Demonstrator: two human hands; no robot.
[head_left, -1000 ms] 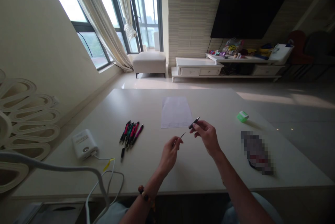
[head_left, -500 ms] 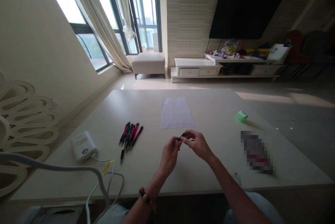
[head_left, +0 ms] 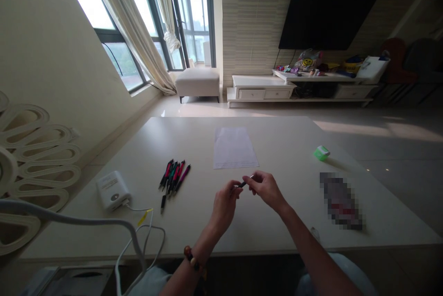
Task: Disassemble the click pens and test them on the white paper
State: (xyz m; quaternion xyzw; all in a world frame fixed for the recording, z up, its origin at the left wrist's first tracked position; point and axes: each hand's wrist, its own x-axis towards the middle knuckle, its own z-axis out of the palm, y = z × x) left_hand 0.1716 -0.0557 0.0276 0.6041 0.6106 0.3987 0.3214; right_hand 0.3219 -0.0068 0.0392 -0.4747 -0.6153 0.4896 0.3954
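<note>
Above the near middle of the white table, my two hands are close together around a small dark pen part (head_left: 242, 184). My left hand (head_left: 224, 201) pinches its lower left end. At the upper right end, the fingertips of my right hand (head_left: 266, 189) are closed, with a thin shiny piece showing at them; whether this is joined to the dark part I cannot tell. To the left lies a bunch of several pens (head_left: 175, 177) with red, green and purple barrels and black grips. A short black pen piece (head_left: 163, 204) rests just in front of them.
Beyond my hands lies white paper (head_left: 235, 148). A white power bank (head_left: 113, 191) with a cable (head_left: 151, 227) is at the left. On the right are a small green-and-white box (head_left: 321, 153) and a blurred-out item (head_left: 342, 201). The table's front edge runs below my forearms.
My right fingers have shifted slightly right, away from my left hand, so more of the dark part and a shiny piece show between them. The view has moved a little.
</note>
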